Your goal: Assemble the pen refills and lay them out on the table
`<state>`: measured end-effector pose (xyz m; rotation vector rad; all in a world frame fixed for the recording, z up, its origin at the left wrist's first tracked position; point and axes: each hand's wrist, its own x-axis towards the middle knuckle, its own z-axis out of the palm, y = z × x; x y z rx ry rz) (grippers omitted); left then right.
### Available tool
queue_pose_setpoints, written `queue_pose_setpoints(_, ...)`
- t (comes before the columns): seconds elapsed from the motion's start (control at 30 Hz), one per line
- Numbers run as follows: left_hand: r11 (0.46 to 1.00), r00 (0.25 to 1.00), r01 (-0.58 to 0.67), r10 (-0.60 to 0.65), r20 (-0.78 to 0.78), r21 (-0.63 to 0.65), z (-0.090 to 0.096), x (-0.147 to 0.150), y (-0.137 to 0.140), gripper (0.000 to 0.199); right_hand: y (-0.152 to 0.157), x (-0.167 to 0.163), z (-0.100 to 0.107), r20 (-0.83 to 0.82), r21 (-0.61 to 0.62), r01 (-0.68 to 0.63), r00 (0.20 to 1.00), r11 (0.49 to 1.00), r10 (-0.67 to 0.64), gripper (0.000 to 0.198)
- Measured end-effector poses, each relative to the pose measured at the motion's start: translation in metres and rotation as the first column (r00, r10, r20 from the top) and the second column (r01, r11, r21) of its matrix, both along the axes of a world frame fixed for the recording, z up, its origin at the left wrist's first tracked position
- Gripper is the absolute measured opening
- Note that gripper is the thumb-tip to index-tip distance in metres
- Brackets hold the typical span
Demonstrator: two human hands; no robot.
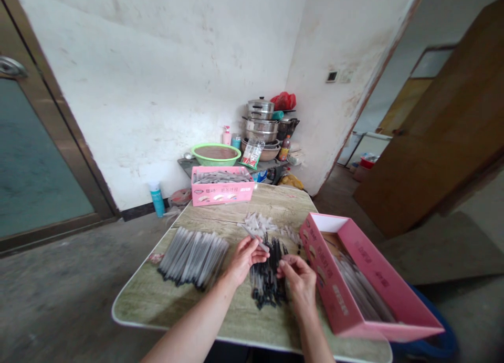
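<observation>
My left hand [243,260] is closed around a slim translucent tube [256,238], holding it tilted above the table. My right hand [302,281] has thumb and fingertips pressed together; whatever is between them is too small to make out. Between and below both hands lies a heap of thin black sticks [268,287] with dark tips. Just beyond sits a loose pile of short whitish translucent pieces [260,222]. To the left, several long translucent tubes with black ends [192,255] lie side by side in a row.
At the right edge of the table [232,321] stands an open pink box [394,268] with long translucent pieces inside. Another pink box [222,194], full of similar pieces, is at the back. Behind it are a green basin [216,162] and stacked steel pots [260,129].
</observation>
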<state>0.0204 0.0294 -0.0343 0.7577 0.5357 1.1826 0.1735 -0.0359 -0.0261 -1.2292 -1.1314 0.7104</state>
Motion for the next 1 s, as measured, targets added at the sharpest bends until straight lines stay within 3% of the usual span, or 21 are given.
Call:
queue_pose_setpoints(0.37, 0.993, 0.981, 0.015, 0.009, -0.195, 0.121, 0.006, 0.004, -0.004, 0.039, 0.005, -0.012, 0.002, 0.205, 0.069, -0.005, 0.979, 0.998, -0.009, 0.016)
queue_pose_setpoints(0.67, 0.979, 0.967, 0.014, 0.038, -0.25, 0.202, 0.003, 0.007, -0.003, 0.036, 0.005, -0.011, -0.002, 0.204, 0.071, 0.025, 0.978, 0.997, -0.039, 0.017)
queue_pose_setpoints(1.0, 0.982, 0.962, 0.011, 0.041, -0.271, 0.187, 0.006, 0.006, -0.003, 0.042, 0.008, -0.01, -0.008, 0.19, 0.061, 0.045, 0.98, 0.997, -0.056, 0.019)
